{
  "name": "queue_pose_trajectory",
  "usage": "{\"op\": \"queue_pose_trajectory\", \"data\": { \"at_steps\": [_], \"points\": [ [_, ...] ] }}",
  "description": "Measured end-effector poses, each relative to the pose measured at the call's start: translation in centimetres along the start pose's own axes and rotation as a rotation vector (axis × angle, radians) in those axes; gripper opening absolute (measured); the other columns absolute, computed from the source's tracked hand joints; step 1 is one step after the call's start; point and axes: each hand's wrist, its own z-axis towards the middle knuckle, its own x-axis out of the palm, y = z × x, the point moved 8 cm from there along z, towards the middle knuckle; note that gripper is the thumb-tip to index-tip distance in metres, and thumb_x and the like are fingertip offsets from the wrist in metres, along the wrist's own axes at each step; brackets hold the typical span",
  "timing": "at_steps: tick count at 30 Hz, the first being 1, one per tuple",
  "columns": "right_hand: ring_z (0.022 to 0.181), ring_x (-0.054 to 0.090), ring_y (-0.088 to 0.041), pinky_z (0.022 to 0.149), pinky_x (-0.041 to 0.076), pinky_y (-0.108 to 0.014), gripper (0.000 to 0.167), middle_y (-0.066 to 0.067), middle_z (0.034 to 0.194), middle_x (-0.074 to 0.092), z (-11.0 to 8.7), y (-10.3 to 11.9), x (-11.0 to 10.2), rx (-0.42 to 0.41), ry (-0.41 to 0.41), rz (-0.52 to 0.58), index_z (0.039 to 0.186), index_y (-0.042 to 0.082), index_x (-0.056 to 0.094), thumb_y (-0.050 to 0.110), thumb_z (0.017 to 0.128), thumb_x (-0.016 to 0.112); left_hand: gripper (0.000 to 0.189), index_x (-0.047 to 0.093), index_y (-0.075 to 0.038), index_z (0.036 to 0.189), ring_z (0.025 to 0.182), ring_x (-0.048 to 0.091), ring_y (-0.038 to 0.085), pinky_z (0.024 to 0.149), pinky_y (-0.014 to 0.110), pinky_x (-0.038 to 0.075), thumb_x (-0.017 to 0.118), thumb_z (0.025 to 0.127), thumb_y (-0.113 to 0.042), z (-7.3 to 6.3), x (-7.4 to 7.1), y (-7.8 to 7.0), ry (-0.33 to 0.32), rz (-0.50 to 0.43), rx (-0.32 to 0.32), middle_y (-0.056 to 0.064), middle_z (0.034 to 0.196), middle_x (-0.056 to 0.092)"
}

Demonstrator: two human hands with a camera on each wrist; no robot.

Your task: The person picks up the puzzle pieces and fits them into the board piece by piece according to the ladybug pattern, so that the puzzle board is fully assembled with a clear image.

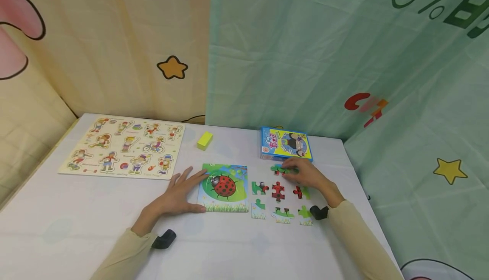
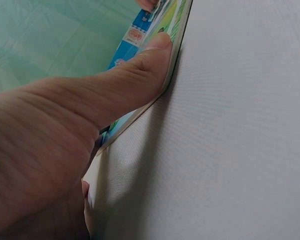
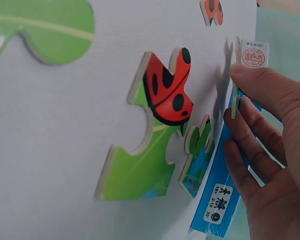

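My left hand (image 1: pixel 181 195) has its fingers spread, with thumb and fingertips at the left edge of a ladybug picture board (image 1: pixel 238 193). In the left wrist view the thumb (image 2: pixel 135 70) lies over the board's edge. My right hand (image 1: pixel 307 173) pinches a thin puzzle piece (image 3: pixel 235 82) between thumb and fingers, held on edge above the table. Below it, loose pieces lie in rows to the right of the board: a red ladybug piece (image 1: pixel 278 191), a green and red one (image 3: pixel 160 120), a grass piece (image 1: pixel 282 216) and several others.
Just behind my right hand sits a blue and yellow box (image 1: pixel 286 142). A yellow block (image 1: pixel 205 140) stands behind the picture board. At the back left lies a large cream board (image 1: pixel 126 146) with sports figures. Curtains (image 1: pixel 275 59) hang along the table's back edge.
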Motion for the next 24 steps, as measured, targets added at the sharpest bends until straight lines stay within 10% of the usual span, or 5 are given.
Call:
{"op": "queue_pose_trajectory", "data": {
  "at_steps": [24],
  "points": [
    [0.108,0.067,-0.022,0.095,0.056,-0.045,0.026,-0.003,0.115,0.072,1.5,3.7,0.5,-0.107,-0.023,0.006,0.113,0.011,0.074,0.020,0.088,0.078,0.100,0.037,-0.016,0.155,0.153,0.001,0.046,0.120,0.066,-0.004,0.086,0.073,-0.046,-0.1,0.0,-0.2,-0.001,-0.010,0.000,0.008,0.166,0.027]
  ]
}}
